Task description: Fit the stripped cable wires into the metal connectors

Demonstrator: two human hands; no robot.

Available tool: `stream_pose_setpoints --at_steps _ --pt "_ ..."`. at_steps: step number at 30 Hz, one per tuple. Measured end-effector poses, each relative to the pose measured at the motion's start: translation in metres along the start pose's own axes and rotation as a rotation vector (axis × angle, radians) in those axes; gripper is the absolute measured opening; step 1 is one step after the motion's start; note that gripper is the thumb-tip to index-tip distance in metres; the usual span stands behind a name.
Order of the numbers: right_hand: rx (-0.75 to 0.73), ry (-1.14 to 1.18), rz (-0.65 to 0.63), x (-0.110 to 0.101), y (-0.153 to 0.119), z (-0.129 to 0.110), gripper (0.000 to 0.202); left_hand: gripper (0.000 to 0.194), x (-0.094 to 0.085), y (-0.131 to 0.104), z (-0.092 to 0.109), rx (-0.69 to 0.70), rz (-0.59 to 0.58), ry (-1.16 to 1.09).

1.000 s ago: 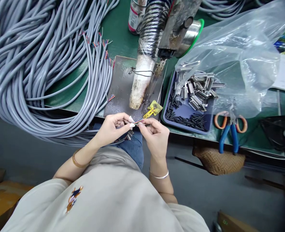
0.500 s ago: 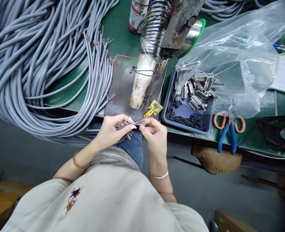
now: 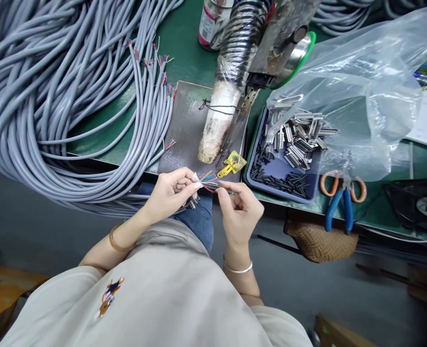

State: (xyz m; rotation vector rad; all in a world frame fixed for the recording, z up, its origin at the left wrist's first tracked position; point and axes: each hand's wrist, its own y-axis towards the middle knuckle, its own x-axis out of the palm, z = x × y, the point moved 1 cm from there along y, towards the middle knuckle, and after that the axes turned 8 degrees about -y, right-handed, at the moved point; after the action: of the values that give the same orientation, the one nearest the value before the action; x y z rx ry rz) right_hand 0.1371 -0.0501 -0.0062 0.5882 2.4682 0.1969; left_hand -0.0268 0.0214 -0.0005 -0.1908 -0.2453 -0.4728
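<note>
My left hand [image 3: 172, 191] is closed on the end of a grey cable, with thumb and index finger pinching it where the coloured wires [image 3: 208, 177] come out. Orange, blue and green wires fan upward, while darker strands run toward the right. My right hand [image 3: 243, 208] pinches those strands between thumb and index finger; their tips are partly hidden. Below my left fingers, several metal-pinned connectors [image 3: 193, 202] hang near my lap. Just beyond the hands lies a yellow clip-like piece [image 3: 226, 168] on a yellow sponge [image 3: 239, 160].
A large heap of grey cables [image 3: 90, 86] covers the left side. Ahead are a soldering iron [image 3: 247, 103], a taped duct hose [image 3: 219, 115] and a dark board [image 3: 184, 120]. To the right sit a blue tray [image 3: 271, 190] of connectors and black sleeves, plastic bag [image 3: 372, 101] and pliers [image 3: 340, 202].
My right hand has moved slightly right and down, away from the left. The wires, bunched together before, now spread apart, some pointing up. The camera view has shifted slightly.
</note>
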Motion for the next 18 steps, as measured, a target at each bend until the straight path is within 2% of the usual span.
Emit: stream_pose_setpoints --at_steps 3,5,9,11,15,18 --pt "0.004 0.006 -0.008 -0.002 0.005 -0.001 0.009 0.034 0.001 0.0 0.0 0.02 -0.012 0.022" --pt "-0.054 -0.007 -0.013 -0.001 0.005 -0.006 0.011 0.035 0.0 0.0 0.001 0.028 -0.01 0.028" --pt "-0.192 -0.042 -0.184 -0.002 0.0 -0.012 0.013 0.036 -0.002 0.001 0.001 0.041 -0.014 0.023" --pt "-0.147 -0.004 -0.211 -0.005 -0.002 -0.01 0.015 0.034 -0.003 0.0 0.002 0.053 -0.021 0.037" --pt "0.076 0.08 -0.057 -0.015 0.003 0.002 0.012 0.027 -0.005 -0.001 0.001 0.094 -0.036 0.114" --pt "0.162 0.151 -0.168 -0.013 0.009 0.004 0.012 0.022 -0.005 -0.003 0.0 0.115 -0.041 0.187"
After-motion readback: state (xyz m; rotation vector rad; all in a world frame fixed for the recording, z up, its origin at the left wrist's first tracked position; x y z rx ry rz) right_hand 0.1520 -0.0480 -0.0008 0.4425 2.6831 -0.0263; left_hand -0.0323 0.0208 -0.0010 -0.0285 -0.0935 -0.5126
